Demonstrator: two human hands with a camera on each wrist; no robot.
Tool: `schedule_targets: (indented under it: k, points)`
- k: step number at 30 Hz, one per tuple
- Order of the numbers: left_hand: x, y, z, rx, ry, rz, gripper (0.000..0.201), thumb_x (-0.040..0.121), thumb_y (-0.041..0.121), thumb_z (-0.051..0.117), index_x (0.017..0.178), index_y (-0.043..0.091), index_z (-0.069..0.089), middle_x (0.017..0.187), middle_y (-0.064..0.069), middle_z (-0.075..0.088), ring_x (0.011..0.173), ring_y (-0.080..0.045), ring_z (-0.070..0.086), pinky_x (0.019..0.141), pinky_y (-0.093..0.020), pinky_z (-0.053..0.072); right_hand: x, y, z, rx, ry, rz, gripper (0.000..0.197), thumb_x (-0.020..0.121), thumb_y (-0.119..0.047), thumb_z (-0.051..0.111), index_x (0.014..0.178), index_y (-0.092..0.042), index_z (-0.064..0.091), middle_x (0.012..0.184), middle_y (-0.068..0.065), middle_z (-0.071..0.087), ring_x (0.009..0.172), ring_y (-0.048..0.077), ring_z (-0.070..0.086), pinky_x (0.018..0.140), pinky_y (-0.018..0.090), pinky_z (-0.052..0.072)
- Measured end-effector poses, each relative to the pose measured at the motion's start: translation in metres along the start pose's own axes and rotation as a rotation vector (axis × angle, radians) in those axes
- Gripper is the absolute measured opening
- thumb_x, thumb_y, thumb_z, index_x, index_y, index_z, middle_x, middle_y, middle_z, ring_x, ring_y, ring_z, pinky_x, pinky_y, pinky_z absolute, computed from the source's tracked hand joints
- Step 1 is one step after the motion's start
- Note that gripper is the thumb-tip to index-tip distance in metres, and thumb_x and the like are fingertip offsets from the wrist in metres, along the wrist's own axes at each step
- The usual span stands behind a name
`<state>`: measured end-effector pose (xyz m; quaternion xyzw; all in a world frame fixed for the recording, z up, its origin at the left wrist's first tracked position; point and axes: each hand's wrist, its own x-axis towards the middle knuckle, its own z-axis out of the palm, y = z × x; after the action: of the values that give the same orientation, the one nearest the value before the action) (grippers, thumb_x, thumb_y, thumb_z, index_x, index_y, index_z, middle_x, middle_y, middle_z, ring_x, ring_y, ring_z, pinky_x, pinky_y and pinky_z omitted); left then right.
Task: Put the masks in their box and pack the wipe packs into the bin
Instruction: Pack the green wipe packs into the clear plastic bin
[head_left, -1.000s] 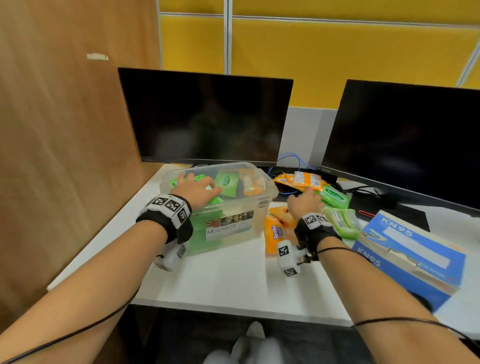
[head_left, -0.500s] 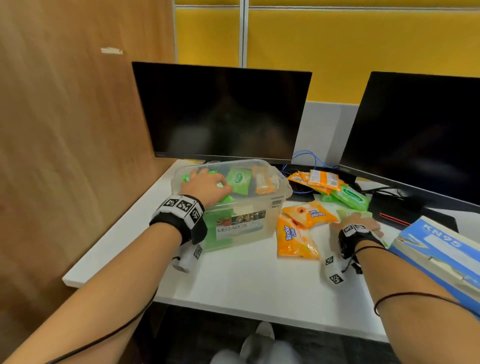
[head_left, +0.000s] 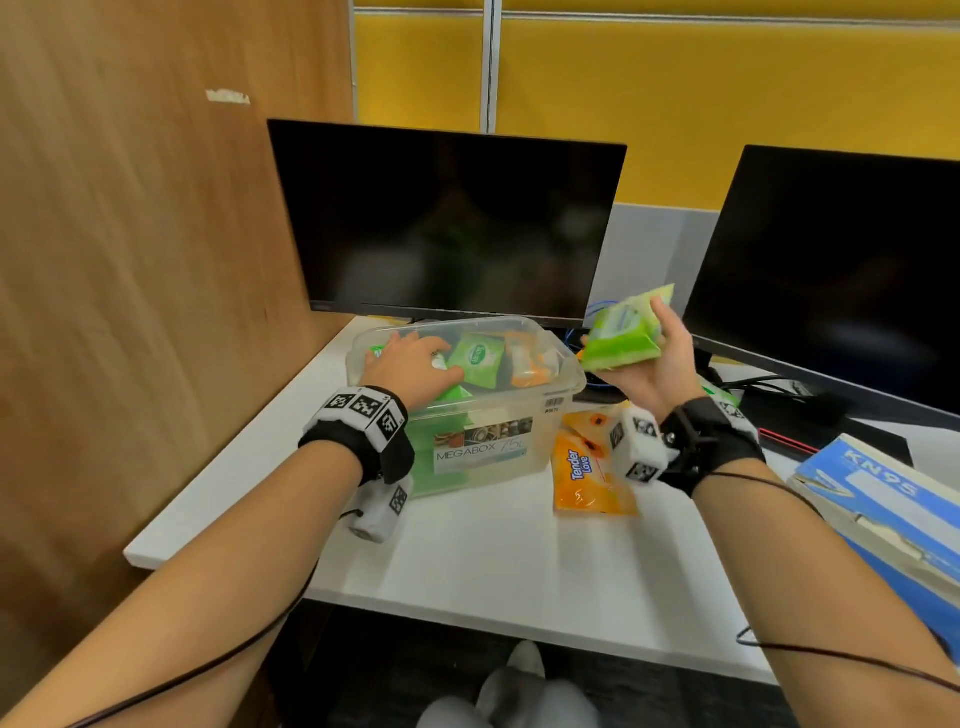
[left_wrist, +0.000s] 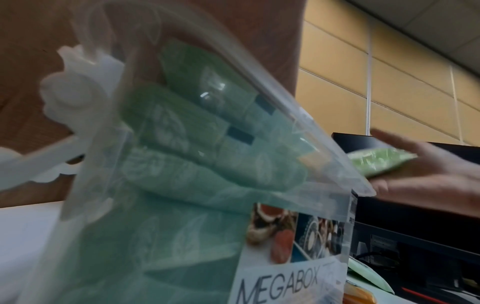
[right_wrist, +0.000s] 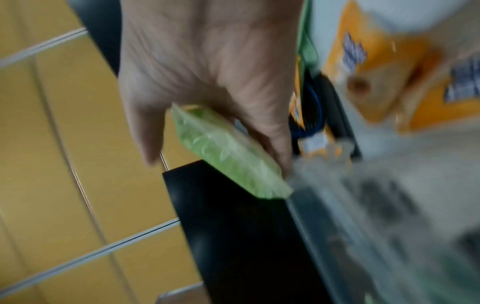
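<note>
A clear MEGABOX bin (head_left: 566, 387) stands on the white desk and holds several green and orange wipe packs (head_left: 477, 359). My left hand (head_left: 410, 366) lies inside the bin, fingers resting flat on the green packs. My right hand (head_left: 652, 358) holds a green wipe pack (head_left: 623, 335) in the air just right of the bin's rim, palm up; the same pack (right_wrist: 226, 152) shows in the right wrist view. An orange pack (head_left: 587, 467) lies on the desk beside the bin. The blue KN95 mask box (head_left: 893, 499) sits at the right edge.
Two dark monitors (head_left: 447, 223) (head_left: 841, 270) stand behind the bin. A wooden partition (head_left: 130, 260) closes off the left. Cables and a black base (head_left: 795, 400) lie under the right monitor. The desk's front edge (head_left: 467, 608) is close to me.
My right hand went from resting on a green pack on the desk to lifting it up beside the bin. The left hand stayed in the bin.
</note>
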<state>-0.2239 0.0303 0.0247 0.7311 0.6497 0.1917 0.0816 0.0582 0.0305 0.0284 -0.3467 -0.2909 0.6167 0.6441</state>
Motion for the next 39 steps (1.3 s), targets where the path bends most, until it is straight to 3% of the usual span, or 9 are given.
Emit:
schedule_targets:
  k: [3, 7, 13, 15, 20, 30, 34, 37, 39]
  points:
    - [-0.001, 0.001, -0.002, 0.018, -0.018, -0.006, 0.049, 0.087, 0.046, 0.05, 0.134, 0.033, 0.049, 0.15, -0.004, 0.036, 0.143, -0.025, 0.023, 0.114, -0.054, 0.017, -0.008, -0.005, 0.042, -0.051, -0.204, 0.134, 0.04, 0.092, -0.019, 0.054, 0.129, -0.004, 0.049, 0.125, 0.02, 0.058, 0.12, 0.038, 0.055, 0.096, 0.054, 0.047]
    - [0.0, 0.001, -0.002, 0.006, -0.031, -0.001, 0.05, 0.087, 0.048, 0.05, 0.135, 0.033, 0.049, 0.152, -0.005, 0.033, 0.145, -0.025, 0.019, 0.114, -0.055, 0.014, 0.003, 0.017, 0.082, -0.639, -0.221, 0.246, 0.038, 0.09, 0.0, 0.053, 0.129, 0.0, 0.053, 0.122, 0.021, 0.063, 0.112, 0.036, 0.061, 0.096, 0.053, 0.049]
    - [0.0, 0.0, -0.001, 0.011, -0.043, -0.008, 0.053, 0.086, 0.049, 0.049, 0.137, 0.034, 0.046, 0.155, -0.006, 0.028, 0.146, -0.026, 0.015, 0.115, -0.056, 0.011, 0.042, 0.052, 0.101, -1.7, -0.215, 0.106, 0.041, 0.079, -0.025, 0.072, 0.116, -0.015, 0.056, 0.122, 0.009, 0.059, 0.117, 0.032, 0.057, 0.097, 0.044, 0.05]
    - [0.001, 0.0, -0.001, 0.009, -0.048, -0.008, 0.053, 0.087, 0.049, 0.049, 0.137, 0.034, 0.046, 0.155, -0.007, 0.028, 0.146, -0.027, 0.015, 0.114, -0.055, 0.011, 0.04, 0.056, 0.099, -2.125, -0.221, 0.067, 0.07, 0.071, -0.038, 0.076, 0.133, -0.018, 0.048, 0.143, 0.003, 0.045, 0.127, 0.028, 0.048, 0.101, 0.041, 0.047]
    - [0.003, -0.002, 0.001, 0.01, -0.068, -0.008, 0.053, 0.086, 0.051, 0.048, 0.137, 0.036, 0.045, 0.158, -0.007, 0.022, 0.147, -0.029, 0.012, 0.115, -0.056, 0.008, -0.006, 0.05, 0.109, -2.464, -0.352, 0.046, 0.085, 0.075, -0.011, 0.076, 0.149, -0.017, 0.035, 0.154, 0.018, 0.029, 0.138, 0.037, 0.034, 0.109, 0.044, 0.036]
    - [0.004, -0.001, 0.001, 0.048, -0.084, 0.007, 0.047, 0.087, 0.051, 0.046, 0.132, 0.038, 0.05, 0.154, -0.006, 0.029, 0.145, -0.029, 0.015, 0.114, -0.059, 0.011, -0.006, 0.054, 0.11, -2.594, -0.422, 0.07, 0.08, 0.082, -0.013, 0.072, 0.15, -0.019, 0.03, 0.147, 0.017, 0.041, 0.128, 0.034, 0.048, 0.103, 0.04, 0.04]
    - [0.008, -0.002, 0.002, 0.051, -0.069, 0.022, 0.045, 0.087, 0.051, 0.046, 0.13, 0.037, 0.052, 0.151, -0.006, 0.034, 0.143, -0.028, 0.021, 0.113, -0.058, 0.015, 0.035, 0.075, 0.107, -2.109, -0.469, 0.073, 0.045, 0.092, -0.022, 0.059, 0.135, -0.028, 0.051, 0.137, 0.003, 0.054, 0.121, 0.024, 0.054, 0.102, 0.037, 0.043]
    - [0.012, -0.002, 0.003, 0.047, -0.06, 0.029, 0.043, 0.087, 0.049, 0.045, 0.128, 0.036, 0.055, 0.149, -0.006, 0.037, 0.141, -0.027, 0.024, 0.112, -0.057, 0.017, 0.046, 0.051, 0.09, -1.523, -0.095, -0.397, 0.026, 0.095, -0.02, 0.048, 0.114, -0.021, 0.064, 0.109, 0.004, 0.068, 0.098, 0.019, 0.063, 0.085, 0.03, 0.048]
    - [0.016, -0.002, 0.003, 0.056, -0.055, 0.035, 0.043, 0.088, 0.049, 0.045, 0.127, 0.036, 0.055, 0.148, -0.006, 0.037, 0.14, -0.027, 0.025, 0.112, -0.057, 0.017, 0.061, 0.026, 0.057, -1.259, 0.2, -0.489, 0.023, 0.092, -0.022, 0.047, 0.106, -0.017, 0.065, 0.102, 0.008, 0.07, 0.095, 0.023, 0.065, 0.084, 0.032, 0.05]
